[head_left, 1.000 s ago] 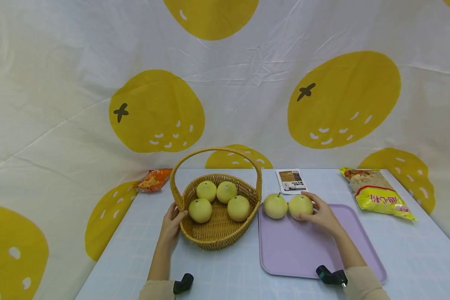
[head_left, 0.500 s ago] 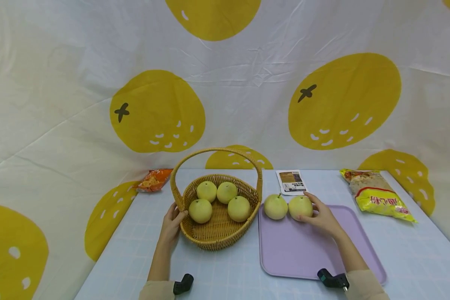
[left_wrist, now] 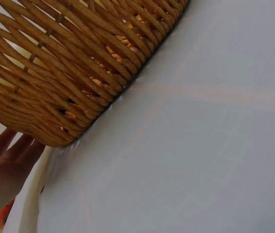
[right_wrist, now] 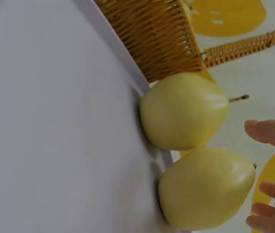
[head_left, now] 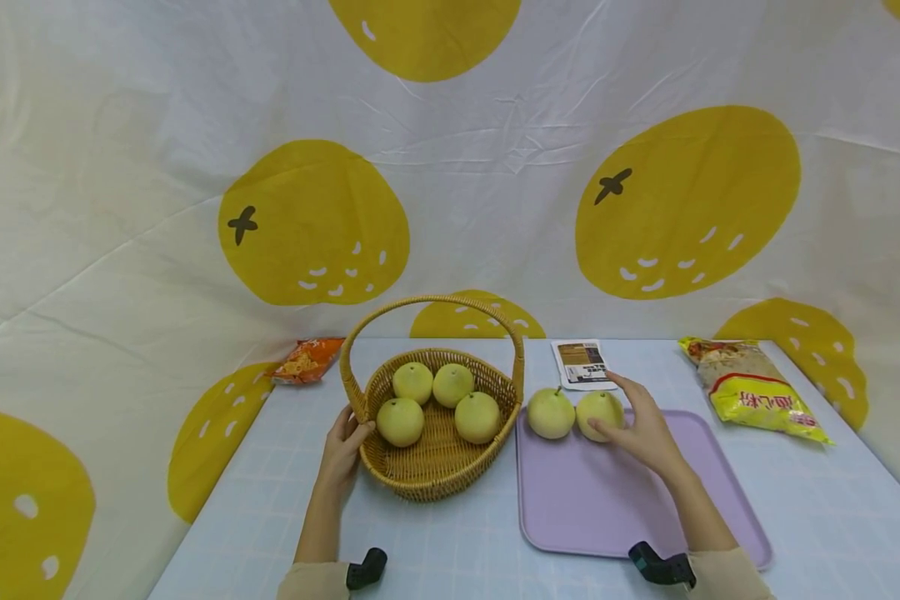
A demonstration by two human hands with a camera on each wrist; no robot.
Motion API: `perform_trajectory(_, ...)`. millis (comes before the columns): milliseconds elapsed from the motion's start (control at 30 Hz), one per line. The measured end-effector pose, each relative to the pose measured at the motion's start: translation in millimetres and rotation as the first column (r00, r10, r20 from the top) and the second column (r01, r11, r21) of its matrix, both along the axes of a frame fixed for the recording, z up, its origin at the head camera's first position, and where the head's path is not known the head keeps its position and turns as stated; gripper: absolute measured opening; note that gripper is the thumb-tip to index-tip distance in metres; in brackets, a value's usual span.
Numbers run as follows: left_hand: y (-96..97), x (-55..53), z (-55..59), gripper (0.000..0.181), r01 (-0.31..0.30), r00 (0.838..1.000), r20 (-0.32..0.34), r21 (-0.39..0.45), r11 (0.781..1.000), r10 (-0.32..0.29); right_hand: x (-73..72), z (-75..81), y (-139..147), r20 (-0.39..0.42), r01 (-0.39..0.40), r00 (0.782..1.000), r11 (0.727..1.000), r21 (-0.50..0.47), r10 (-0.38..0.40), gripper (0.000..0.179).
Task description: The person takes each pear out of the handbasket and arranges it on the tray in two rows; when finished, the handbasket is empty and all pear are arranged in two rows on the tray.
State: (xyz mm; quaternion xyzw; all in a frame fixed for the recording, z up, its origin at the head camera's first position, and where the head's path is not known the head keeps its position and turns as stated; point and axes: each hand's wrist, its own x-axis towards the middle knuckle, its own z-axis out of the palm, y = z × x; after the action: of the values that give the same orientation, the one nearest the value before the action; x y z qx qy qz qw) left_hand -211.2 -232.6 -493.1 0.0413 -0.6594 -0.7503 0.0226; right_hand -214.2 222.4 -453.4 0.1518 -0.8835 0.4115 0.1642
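Note:
My left hand (head_left: pixel 339 450) grips the left side of a wicker basket (head_left: pixel 427 483), its thumb over the rim near the handle's base. Several yellow-green pears (head_left: pixel 401 422) lie inside the basket. In the left wrist view the fingers (left_wrist: pixel 23 150) press against the woven wall (left_wrist: pixel 79 63). Two more pears stand side by side at the back of a purple tray (head_left: pixel 592 508): a left pear (head_left: pixel 551 413) and a right pear (head_left: pixel 597 410). Beside the right pear my right hand (head_left: pixel 648 437) has its thumb and fingers spread; the right wrist view shows the thumb (right_wrist: pixel 268 132) apart from the fruit.
An orange snack bag (head_left: pixel 309 361) lies behind the basket to the left. Behind the tray is a white packet with a brown label (head_left: pixel 581 363). A large yellow bag (head_left: pixel 761 396) lies at the back right. A fruit-printed cloth (head_left: pixel 487 208) hangs behind the table.
My right hand has loosened from the right pear, its fingers lifting off and spreading wider. The pears, the basket and my left hand stay where they were.

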Motion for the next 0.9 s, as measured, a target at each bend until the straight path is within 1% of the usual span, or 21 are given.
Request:
perform_trajectory(67, -0.1, -0.1, -0.2, 0.067, 0.0, 1.0, -0.002, 0.001, 1.0, 0.0, 1.7, 5.2, -5, -0.032, -0.004, 0.999, 1.0, -0.005, 0.004, 0.073)
perform_trajectory(133, -0.1, 0.0, -0.2, 0.067, 0.0, 1.0, -0.002, 0.002, 1.0, 0.0, 4.2, 11.0, -11, -0.041, -0.033, 0.999, 0.999, -0.042, 0.031, 0.069)
perform_trajectory(300, 0.2, 1.1, 0.9, 0.067, -0.009, 1.0, -0.008, -0.002, 1.0, 0.009, 10.4, 21.8, -27, -0.019, -0.127, 0.992, 0.979, -0.161, 0.126, 0.062)
perform_trajectory(500, -0.2, 1.8, 1.7, 0.068, 0.008, 1.0, -0.023, -0.059, 0.998, -0.01, 14.5, 29.8, -48, -0.008, -0.2, 0.979, 0.958, -0.205, 0.203, 0.058)
perform_trajectory(600, -0.4, 1.8, 1.6, 0.069, 0.018, 0.999, -0.026, -0.075, 0.997, -0.02, 14.8, 33.2, -58, -0.026, -0.245, 0.969, 0.941, -0.234, 0.246, 0.057)
perform_trajectory(700, 0.0, 1.8, 1.9, 0.069, 0.017, 1.0, -0.016, -0.053, 0.998, -0.017, 15.4, 35.4, -68, -0.039, -0.285, 0.958, 0.923, -0.259, 0.284, 0.056)
perform_trajectory(900, 0.2, 1.3, 1.6, 0.068, 0.013, 1.0, -0.017, -0.02, 1.0, -0.013, 17.7, 35.7, -87, -0.005, -0.351, 0.931, 0.888, -0.297, 0.366, 0.057)
